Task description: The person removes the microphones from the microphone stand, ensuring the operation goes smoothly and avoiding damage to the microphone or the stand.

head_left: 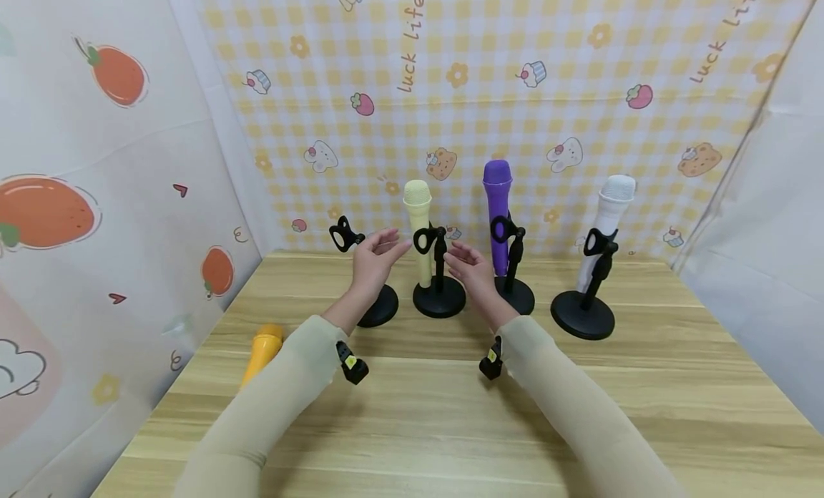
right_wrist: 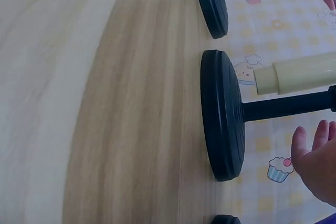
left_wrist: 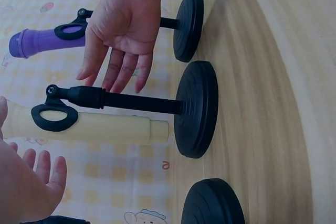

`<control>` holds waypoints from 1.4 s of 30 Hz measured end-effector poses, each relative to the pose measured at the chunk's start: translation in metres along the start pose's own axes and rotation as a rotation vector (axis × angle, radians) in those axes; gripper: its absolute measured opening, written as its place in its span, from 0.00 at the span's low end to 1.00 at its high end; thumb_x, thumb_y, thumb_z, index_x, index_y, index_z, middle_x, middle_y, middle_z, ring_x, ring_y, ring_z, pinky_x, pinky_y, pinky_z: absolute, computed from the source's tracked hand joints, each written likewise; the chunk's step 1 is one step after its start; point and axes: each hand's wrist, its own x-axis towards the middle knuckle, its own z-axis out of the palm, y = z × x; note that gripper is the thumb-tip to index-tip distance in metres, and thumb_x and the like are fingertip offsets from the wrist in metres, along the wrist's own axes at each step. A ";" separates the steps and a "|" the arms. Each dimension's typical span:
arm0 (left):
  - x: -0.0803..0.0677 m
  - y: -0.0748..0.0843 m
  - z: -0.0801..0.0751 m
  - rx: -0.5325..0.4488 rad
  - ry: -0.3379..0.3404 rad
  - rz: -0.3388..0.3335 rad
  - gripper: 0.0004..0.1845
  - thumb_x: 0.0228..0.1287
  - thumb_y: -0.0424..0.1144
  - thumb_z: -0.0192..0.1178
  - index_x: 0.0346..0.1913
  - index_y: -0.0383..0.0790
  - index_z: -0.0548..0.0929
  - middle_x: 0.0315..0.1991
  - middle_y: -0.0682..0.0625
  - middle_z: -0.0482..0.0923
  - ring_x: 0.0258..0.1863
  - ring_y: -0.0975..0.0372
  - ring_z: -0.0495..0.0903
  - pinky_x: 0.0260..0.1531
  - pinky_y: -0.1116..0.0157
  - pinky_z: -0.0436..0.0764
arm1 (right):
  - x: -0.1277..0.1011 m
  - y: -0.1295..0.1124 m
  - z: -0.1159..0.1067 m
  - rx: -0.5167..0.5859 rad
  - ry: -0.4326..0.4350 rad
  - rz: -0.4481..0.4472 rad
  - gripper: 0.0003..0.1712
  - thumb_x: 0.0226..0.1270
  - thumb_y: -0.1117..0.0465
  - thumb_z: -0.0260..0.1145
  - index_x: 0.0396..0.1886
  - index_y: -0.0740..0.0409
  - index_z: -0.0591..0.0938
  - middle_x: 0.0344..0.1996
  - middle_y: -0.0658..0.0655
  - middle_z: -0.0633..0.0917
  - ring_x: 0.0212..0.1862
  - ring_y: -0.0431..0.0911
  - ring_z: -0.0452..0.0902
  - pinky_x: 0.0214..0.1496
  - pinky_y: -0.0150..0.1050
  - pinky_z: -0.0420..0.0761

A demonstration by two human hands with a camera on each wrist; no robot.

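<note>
A pale yellow microphone stands upright in the ring clip of a black stand. My left hand is just left of it, fingers extended, with an unoccupied black stand behind and below. To the right, my right hand has loosely bent fingers and sits between the yellow microphone and a purple microphone. Gaps show between both hands and the yellow microphone in the left wrist view, where its lower end hangs beside the stand's pole. Neither hand holds anything.
The purple microphone rests in its own black stand. Farther right, a white microphone leans in another stand. An orange microphone lies on the wooden table at the left, partly behind my left sleeve. A checked cloth hangs behind.
</note>
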 end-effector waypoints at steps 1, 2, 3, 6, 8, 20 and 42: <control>0.002 -0.001 0.001 -0.005 0.004 0.003 0.23 0.59 0.41 0.70 0.57 0.37 0.80 0.54 0.42 0.77 0.51 0.55 0.77 0.50 0.60 0.78 | 0.001 0.000 0.000 0.000 0.001 0.004 0.29 0.64 0.62 0.70 0.64 0.61 0.74 0.56 0.58 0.78 0.57 0.50 0.75 0.62 0.49 0.72; 0.005 -0.001 0.002 -0.015 0.006 0.006 0.23 0.59 0.41 0.70 0.57 0.37 0.80 0.54 0.42 0.78 0.51 0.55 0.77 0.50 0.61 0.78 | 0.002 0.000 0.001 0.002 0.001 0.008 0.29 0.65 0.62 0.70 0.65 0.61 0.73 0.57 0.58 0.77 0.57 0.50 0.75 0.61 0.48 0.73; 0.007 -0.002 0.003 -0.025 0.009 0.008 0.24 0.59 0.41 0.70 0.57 0.37 0.80 0.53 0.43 0.78 0.52 0.55 0.77 0.50 0.61 0.78 | 0.003 0.000 0.001 0.005 0.001 0.012 0.30 0.65 0.62 0.70 0.65 0.61 0.73 0.58 0.58 0.77 0.57 0.50 0.75 0.61 0.47 0.73; 0.014 -0.004 0.007 -0.043 0.012 0.010 0.25 0.59 0.43 0.71 0.58 0.39 0.79 0.53 0.45 0.78 0.52 0.56 0.77 0.51 0.62 0.78 | 0.007 0.000 0.002 0.015 0.004 0.026 0.30 0.64 0.61 0.70 0.65 0.60 0.73 0.58 0.57 0.77 0.58 0.49 0.75 0.60 0.45 0.74; 0.019 -0.006 0.009 -0.057 0.011 0.014 0.26 0.59 0.43 0.71 0.58 0.39 0.79 0.53 0.44 0.78 0.52 0.57 0.77 0.51 0.62 0.77 | 0.009 0.001 0.003 0.032 0.007 0.033 0.30 0.64 0.61 0.70 0.65 0.58 0.74 0.58 0.57 0.77 0.57 0.48 0.75 0.60 0.44 0.74; 0.034 -0.010 0.023 -0.100 0.051 0.034 0.25 0.57 0.40 0.72 0.58 0.38 0.79 0.49 0.47 0.79 0.50 0.56 0.78 0.52 0.62 0.77 | 0.015 0.008 0.008 -0.016 0.003 0.026 0.28 0.63 0.62 0.70 0.63 0.58 0.75 0.53 0.57 0.78 0.53 0.48 0.76 0.59 0.46 0.75; 0.052 -0.015 0.039 -0.184 0.071 -0.057 0.25 0.56 0.40 0.73 0.55 0.40 0.78 0.47 0.48 0.78 0.47 0.59 0.78 0.40 0.65 0.75 | 0.022 0.007 0.012 -0.059 -0.021 0.052 0.25 0.63 0.61 0.71 0.60 0.52 0.77 0.48 0.54 0.78 0.45 0.46 0.77 0.49 0.41 0.78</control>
